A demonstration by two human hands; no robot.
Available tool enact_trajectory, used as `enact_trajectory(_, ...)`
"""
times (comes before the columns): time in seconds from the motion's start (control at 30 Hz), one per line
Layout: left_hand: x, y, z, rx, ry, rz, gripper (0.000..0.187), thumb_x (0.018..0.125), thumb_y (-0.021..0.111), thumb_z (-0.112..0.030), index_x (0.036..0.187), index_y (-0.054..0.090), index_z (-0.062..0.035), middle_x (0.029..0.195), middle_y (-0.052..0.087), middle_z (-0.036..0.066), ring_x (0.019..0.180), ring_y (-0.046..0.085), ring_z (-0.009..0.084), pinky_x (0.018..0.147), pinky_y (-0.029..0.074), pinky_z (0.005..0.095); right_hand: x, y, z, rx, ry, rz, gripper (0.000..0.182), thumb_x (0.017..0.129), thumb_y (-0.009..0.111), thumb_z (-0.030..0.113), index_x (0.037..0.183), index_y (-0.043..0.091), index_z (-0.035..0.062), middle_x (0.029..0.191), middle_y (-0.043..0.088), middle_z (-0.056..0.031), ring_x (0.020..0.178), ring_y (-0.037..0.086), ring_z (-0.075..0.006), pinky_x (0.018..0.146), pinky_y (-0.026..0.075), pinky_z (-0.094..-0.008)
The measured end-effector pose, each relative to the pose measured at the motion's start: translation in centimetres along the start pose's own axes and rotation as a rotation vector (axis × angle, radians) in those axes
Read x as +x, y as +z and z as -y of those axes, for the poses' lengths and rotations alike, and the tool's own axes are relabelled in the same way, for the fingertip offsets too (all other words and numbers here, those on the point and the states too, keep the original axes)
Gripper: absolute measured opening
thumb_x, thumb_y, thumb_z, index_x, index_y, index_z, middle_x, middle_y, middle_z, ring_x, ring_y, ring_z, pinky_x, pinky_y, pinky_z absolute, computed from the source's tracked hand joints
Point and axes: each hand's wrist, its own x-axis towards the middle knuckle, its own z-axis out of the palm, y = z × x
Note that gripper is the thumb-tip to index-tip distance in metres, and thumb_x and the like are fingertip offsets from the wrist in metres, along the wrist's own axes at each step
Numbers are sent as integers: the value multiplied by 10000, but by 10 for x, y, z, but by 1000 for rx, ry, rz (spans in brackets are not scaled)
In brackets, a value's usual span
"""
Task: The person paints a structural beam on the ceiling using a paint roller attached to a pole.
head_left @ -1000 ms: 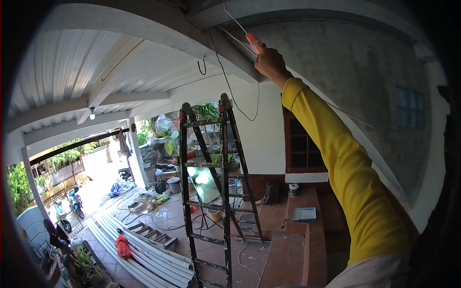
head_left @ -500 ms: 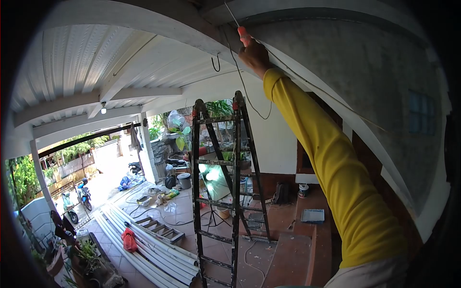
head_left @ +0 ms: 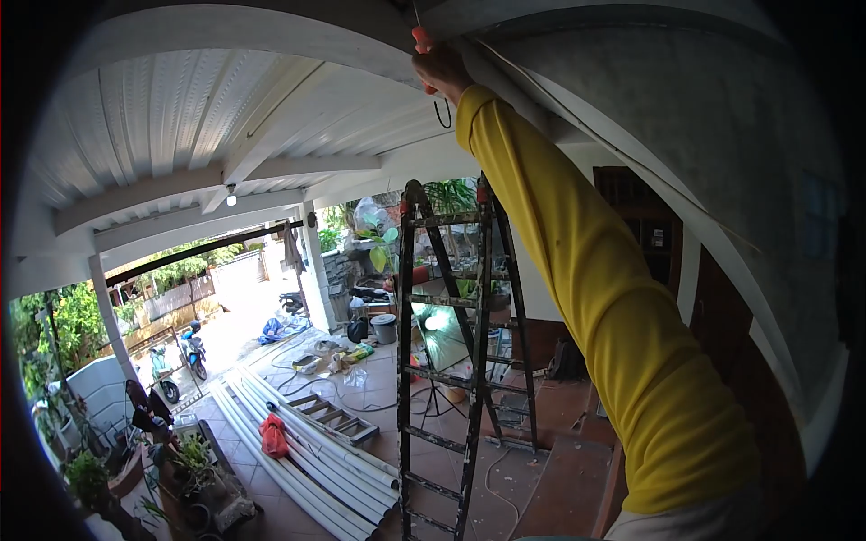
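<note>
My right hand (head_left: 444, 72), in a yellow sleeve (head_left: 586, 288), reaches up to the ceiling beams at the top of the view. Its fingers are wrapped round the red handle of a screwdriver (head_left: 420, 40). The thin shaft points upward, and its tip runs into the dark corner where the beams meet, so I cannot see what it touches. Just below the hand hangs a dark metal hook (head_left: 442, 114). A thin cable (head_left: 586, 131) slants down along the beam to the right. My left hand is out of view.
A paint-spattered stepladder (head_left: 442, 298) stands below. Long white pipes (head_left: 307, 451) lie on the tiled floor with a red bag (head_left: 273, 436) on top, beside a short ladder (head_left: 334, 417). A lit work lamp (head_left: 437, 322), a grey bucket (head_left: 383, 329) and potted plants (head_left: 194, 460) stand around.
My right hand has moved up and left with the screwdriver, closer to the hook. The view has shifted, so the scene below sits further right. The dangling wire loop no longer shows.
</note>
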Motion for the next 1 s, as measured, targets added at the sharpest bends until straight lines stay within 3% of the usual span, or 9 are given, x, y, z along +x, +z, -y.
enact_trajectory(0.13,-1,-3,-6,15,3,-10,434,876,675,-174,1260,551,-14,1247,571,170,1157,514,238,986,407,360,3,9,-25,74,-51,-70,619,738,526,81,1355,467,85,698,588,-93,508,562,-188,503,476,-330)
enact_trajectory(0.27,-4,-4,-8,21,12,-21,434,876,674,-172,1261,551,-14,1249,571,171,1159,513,238,987,406,361,20,64,-20,-403,91,-203,655,786,579,151,1372,345,-25,1108,578,-249,979,627,-389,851,529,-448)
enact_trajectory(0.33,-8,-6,-5,22,9,-34,435,876,674,-171,1262,550,-14,1249,570,171,1160,513,238,988,405,361,7,76,-22,-499,53,-235,678,815,577,189,1347,291,-118,1042,579,-260,928,643,-389,798,546,-453)
enact_trajectory(0.47,-14,-12,-3,17,15,-33,436,876,673,-170,1263,549,-14,1251,570,171,1162,512,239,990,404,361,-8,84,-29,-555,67,-260,663,830,575,196,1331,298,-137,1094,527,-297,906,646,-391,740,552,-452)
enact_trajectory(0.6,-14,-19,-5,10,18,-40,436,876,673,-168,1265,549,-14,1253,570,171,1165,511,239,992,403,361,29,96,-20,-565,-24,-65,726,841,576,197,1339,225,-198,1110,507,-309,891,632,-385,750,548,-442)
enact_trajectory(0.73,-19,-25,-4,15,24,-47,437,876,672,-167,1266,548,-13,1254,569,172,1167,510,239,994,402,361,17,108,-10,-476,101,-185,671,880,518,184,1365,193,-148,1094,535,-262,904,637,-366,795,534,-437)
enact_trajectory(0.8,-21,-27,-4,15,26,-50,438,877,672,-166,1267,547,-13,1255,569,172,1168,510,239,995,401,361,-2,109,-19,-375,130,-339,547,925,459,209,1404,266,29,1100,576,-192,927,650,-364,837,518,-455)
enact_trajectory(0.93,-22,-30,-4,15,20,-51,438,877,671,-165,1269,547,-13,1257,568,172,1170,509,240,996,400,362,3,107,-27,-253,328,-371,384,945,437,228,1260,408,9,1081,586,-226,915,654,-384,861,507,-457)
enact_trajectory(1.0,-21,-31,-4,12,20,-50,439,877,671,-164,1269,546,-13,1257,568,172,1172,509,240,997,399,362,5,118,-14,-401,239,-398,361,937,460,226,1211,451,-9,1069,590,-270,906,653,-404,873,498,-476)
